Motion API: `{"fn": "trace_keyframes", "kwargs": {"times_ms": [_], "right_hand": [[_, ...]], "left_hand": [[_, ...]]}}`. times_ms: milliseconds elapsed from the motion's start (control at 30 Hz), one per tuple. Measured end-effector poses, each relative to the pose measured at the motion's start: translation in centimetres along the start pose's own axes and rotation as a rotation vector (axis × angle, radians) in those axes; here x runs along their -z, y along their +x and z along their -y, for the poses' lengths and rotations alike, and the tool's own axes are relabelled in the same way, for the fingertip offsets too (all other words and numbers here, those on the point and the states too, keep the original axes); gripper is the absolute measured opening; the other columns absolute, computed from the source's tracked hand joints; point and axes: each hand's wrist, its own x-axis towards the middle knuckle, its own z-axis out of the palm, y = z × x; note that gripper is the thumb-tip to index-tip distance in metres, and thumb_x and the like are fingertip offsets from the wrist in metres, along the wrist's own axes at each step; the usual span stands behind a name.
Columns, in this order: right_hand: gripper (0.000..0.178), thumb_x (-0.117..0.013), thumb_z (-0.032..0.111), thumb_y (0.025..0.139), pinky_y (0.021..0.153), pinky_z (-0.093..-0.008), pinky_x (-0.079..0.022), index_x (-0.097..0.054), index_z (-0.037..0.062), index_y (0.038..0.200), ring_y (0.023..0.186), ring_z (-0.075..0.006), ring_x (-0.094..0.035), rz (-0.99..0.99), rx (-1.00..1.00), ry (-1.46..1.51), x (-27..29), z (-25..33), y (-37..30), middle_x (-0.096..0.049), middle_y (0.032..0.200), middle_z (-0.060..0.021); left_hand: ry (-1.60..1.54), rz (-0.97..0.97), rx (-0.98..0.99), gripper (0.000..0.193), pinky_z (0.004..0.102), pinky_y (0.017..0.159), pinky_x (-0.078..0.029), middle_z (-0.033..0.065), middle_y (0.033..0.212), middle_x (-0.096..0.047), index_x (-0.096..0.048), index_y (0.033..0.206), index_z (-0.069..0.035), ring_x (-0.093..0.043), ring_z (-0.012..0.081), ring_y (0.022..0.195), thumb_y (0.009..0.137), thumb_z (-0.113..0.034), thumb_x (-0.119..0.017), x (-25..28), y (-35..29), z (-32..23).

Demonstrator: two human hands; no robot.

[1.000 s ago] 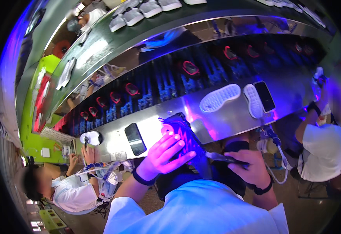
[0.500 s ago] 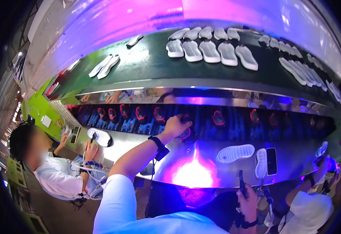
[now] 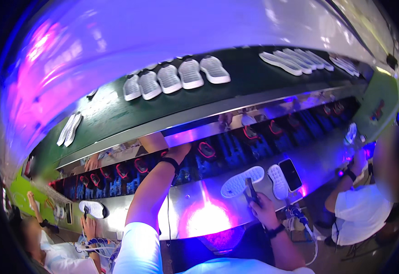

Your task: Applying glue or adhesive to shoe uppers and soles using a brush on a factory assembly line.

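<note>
My left arm reaches across the bench, and my left hand (image 3: 181, 150) is over the channel with dark shoe parts edged in red (image 3: 206, 150). Its fingers are hidden or smeared, so what it touches is unclear. Closed around the handle of a slim dark brush-like tool (image 3: 250, 188) is my right hand (image 3: 264, 209). The tool's tip overlaps a white shoe sole (image 3: 236, 183) lying tread side up on the metal bench; I cannot tell whether they touch. Beside it lie another white sole (image 3: 278, 181) and a black phone (image 3: 290, 174).
Beyond a metal ledge, a green belt (image 3: 112, 107) carries rows of white soles (image 3: 168, 78). At left a co-worker's hand (image 3: 89, 226) is at another sole (image 3: 92, 209). A second person (image 3: 359, 208) sits at right. Bright light falls on the bench (image 3: 208, 217).
The view has turned to the right. My left hand has moved farther across the channel. My right hand has come up from the bench's front edge, bringing the brush-like tool over the sole.
</note>
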Motion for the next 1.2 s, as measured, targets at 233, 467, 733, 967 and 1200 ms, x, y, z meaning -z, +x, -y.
{"fn": "trace_keyframes", "kwargs": {"times_ms": [233, 467, 733, 967, 1200], "right_hand": [[0.038, -0.066, 0.003, 0.099, 0.051, -0.0237, -0.042, -0.056, 0.0005, 0.136, 0.059, -0.0054, -0.052, -0.022, -0.005, 0.257, -0.4, -2.1, 1.1, -0.063, 0.083, -0.0007], [0.041, -0.069, 0.004, 0.096, 0.056, -0.0269, -0.048, -0.057, -0.0002, 0.136, 0.063, -0.0074, -0.058, -0.018, 0.062, 0.043, 0.4, -2.1, 1.0, -0.065, 0.083, -0.0028], [0.046, -0.073, 0.008, 0.093, 0.061, -0.0308, -0.052, -0.057, -0.0006, 0.135, 0.066, -0.0116, -0.06, -0.106, 0.289, -0.086, 1.3, -3.6, 1.5, -0.067, 0.083, -0.0055], [0.048, -0.074, 0.009, 0.091, 0.066, -0.0344, -0.056, -0.057, 0.0026, 0.135, 0.07, -0.0174, -0.068, -0.217, 0.245, -0.082, 1.1, -5.2, 1.2, -0.07, 0.087, -0.0113], [0.047, -0.072, 0.009, 0.091, 0.067, -0.0356, -0.057, -0.058, 0.0044, 0.136, 0.072, -0.0176, -0.07, -0.191, 0.156, -0.076, 1.4, -4.4, 1.1, -0.072, 0.089, -0.0112]], "left_hand": [[0.143, 0.179, 0.265, 0.052, 0.0484, 0.106, -0.05, 0.0199, 0.131, -0.067, -0.067, 0.127, -0.006, -0.064, 0.038, 0.122, 0.094, -0.046, -0.06, -2.3, 1.2, -9.3], [0.184, 0.288, 0.375, 0.056, 0.0419, 0.083, -0.059, 0.0155, 0.091, -0.078, -0.073, 0.114, -0.007, -0.077, 0.0299, 0.078, 0.091, -0.056, -0.059, -2.9, 1.7, -5.4], [0.362, 0.216, 0.2, 0.053, 0.0443, 0.096, -0.056, 0.0212, 0.117, -0.074, -0.071, 0.118, 0.001, -0.072, 0.0336, 0.109, 0.094, -0.045, -0.059, -2.7, 1.1, -5.4], [0.17, 0.111, -0.214, 0.059, 0.0487, 0.106, -0.05, 0.0231, 0.134, -0.065, -0.066, 0.129, -0.001, -0.061, 0.0402, 0.127, 0.088, -0.043, -0.073, -6.3, 5.2, -19.7], [-0.152, 0.155, 0.056, 0.05, 0.044, 0.104, -0.051, 0.0207, 0.119, -0.068, -0.071, 0.117, -0.006, -0.061, 0.0387, 0.119, 0.088, -0.046, -0.075, -8.7, 5.0, -28.1]]}}
